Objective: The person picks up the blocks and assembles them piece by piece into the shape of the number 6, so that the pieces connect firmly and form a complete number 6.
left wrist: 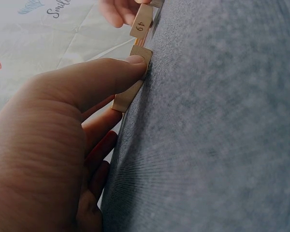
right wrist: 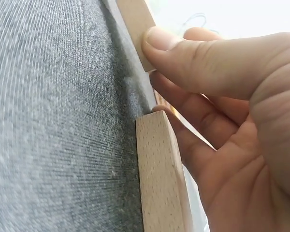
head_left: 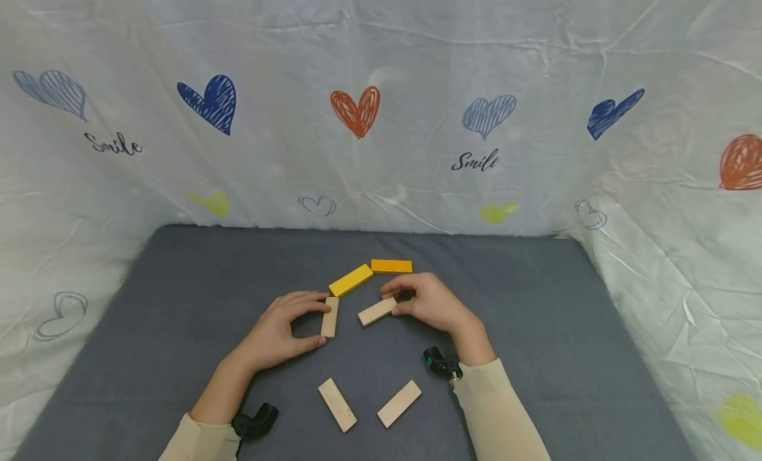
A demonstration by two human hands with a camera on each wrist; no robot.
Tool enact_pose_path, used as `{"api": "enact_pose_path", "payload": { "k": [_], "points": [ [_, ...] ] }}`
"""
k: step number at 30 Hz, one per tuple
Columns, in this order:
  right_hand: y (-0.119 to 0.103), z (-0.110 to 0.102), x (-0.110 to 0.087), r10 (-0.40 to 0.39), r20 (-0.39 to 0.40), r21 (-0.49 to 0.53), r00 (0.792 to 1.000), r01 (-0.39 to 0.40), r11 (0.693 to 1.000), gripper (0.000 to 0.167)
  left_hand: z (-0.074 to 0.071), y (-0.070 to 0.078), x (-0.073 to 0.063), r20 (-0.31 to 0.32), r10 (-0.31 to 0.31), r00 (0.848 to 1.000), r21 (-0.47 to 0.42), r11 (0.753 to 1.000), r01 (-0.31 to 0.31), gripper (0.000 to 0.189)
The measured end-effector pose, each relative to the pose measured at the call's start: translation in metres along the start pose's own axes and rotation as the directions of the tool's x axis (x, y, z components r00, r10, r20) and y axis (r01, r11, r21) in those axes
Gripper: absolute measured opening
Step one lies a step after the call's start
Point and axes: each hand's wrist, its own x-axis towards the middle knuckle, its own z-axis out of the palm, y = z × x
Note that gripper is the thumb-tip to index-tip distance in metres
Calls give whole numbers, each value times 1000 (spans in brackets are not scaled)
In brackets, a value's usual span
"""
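Note:
My left hand holds a plain wooden block lengthwise, thumb at its near end and fingertips at its far end. The block's far end is right by the near end of a yellow block. An orange-yellow block continues the line to the right. My right hand pinches the right end of another plain block, just right of the left hand's block. In the left wrist view, dark marks show on the end of a block beside the right hand's fingers.
Two more plain blocks lie nearer me, a left one and a right one, slanted apart. A grey cloth covers the table. Behind it hangs a white curtain printed with hearts.

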Motion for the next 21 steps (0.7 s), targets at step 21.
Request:
{"api": "enact_pose_path", "payload": {
  "k": [21],
  "points": [
    [-12, 18, 8, -40, -22, -10, 999, 39, 999, 37, 0, 0, 1, 9, -12, 1000, 1, 1000, 12, 57]
  ]
}}
